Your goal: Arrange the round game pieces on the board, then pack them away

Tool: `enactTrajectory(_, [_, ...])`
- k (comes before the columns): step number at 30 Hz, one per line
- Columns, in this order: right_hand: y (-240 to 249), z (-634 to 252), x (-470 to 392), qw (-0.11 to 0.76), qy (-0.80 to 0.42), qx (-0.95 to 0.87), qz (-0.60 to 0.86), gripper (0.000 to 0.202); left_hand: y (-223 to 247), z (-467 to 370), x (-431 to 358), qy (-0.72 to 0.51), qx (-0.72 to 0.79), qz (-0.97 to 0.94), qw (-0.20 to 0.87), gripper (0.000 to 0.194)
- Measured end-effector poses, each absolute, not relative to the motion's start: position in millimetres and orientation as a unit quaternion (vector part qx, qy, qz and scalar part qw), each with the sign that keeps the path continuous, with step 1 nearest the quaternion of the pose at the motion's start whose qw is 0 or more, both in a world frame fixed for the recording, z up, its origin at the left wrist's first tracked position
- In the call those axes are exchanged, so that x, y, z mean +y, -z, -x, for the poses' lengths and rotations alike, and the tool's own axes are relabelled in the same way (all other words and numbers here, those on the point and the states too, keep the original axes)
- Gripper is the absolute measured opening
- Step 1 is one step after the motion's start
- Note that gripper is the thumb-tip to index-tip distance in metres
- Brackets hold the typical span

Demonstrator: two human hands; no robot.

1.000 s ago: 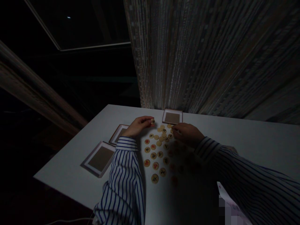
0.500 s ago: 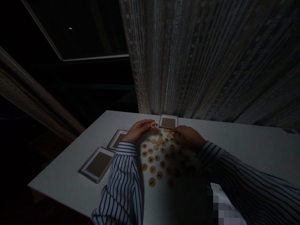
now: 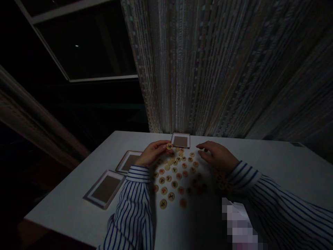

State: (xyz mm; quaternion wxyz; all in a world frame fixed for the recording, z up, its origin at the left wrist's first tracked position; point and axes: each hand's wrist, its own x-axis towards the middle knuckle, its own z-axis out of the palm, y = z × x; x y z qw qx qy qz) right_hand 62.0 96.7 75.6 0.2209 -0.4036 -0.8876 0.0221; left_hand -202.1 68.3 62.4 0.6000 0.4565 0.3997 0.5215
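My left hand (image 3: 150, 153) pinches a round Chinese chess piece (image 3: 169, 146) between thumb and fingers. The piece's dark character faces me, above the far end of the scattered pieces. To the right of them hovers my right hand (image 3: 219, 156), thumb and forefinger apart, and I see nothing between them. Several more wooden Chinese chess pieces (image 3: 174, 184) lie loose on the white table (image 3: 275, 173), some marked red, some black, and a few blank side up. My right arm's shadow darkens those nearest it.
A shallow framed box (image 3: 180, 141) sits at the table's far edge by the curtain (image 3: 177, 69). Two similar ones, a middle tray (image 3: 130, 161) and a nearer tray (image 3: 104, 189), lie left of my left forearm. A pale, blurred-out object (image 3: 240, 222) is at the lower right.
My right hand has moved right, away from the far pieces, and its fingers have parted. My left hand still holds its piece. The view has tilted up slightly.
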Motion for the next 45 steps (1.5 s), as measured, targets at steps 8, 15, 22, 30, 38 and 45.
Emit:
enactTrajectory(8, [-95,-86,81,0.302,-0.051,-0.850,0.428,0.028,-72,192,53,-0.465,0.431,-0.544,0.549,0.036])
enactTrajectory(15, [-103,-106,71,0.338,-0.067,-0.828,0.442,0.026,-85,166,39,-0.460,0.443,-0.565,0.523,0.031])
enactTrajectory(22, [-106,-130,61,0.364,-0.078,-0.809,0.456,0.027,-89,130,34,-0.479,0.428,-0.549,0.535,0.036])
enactTrajectory(30, [-108,-151,50,0.391,-0.088,-0.797,0.453,0.024,-87,84,41,-0.503,0.385,-0.544,0.549,0.035])
enactTrajectory(38, [-111,-169,45,0.374,-0.091,-0.798,0.463,0.025,-82,37,51,-0.540,0.330,-0.488,0.602,0.031])
enactTrajectory(45, [-107,-181,49,0.361,-0.065,-0.808,0.462,0.024,-79,0,63,-0.553,0.316,-0.384,0.669,0.018])
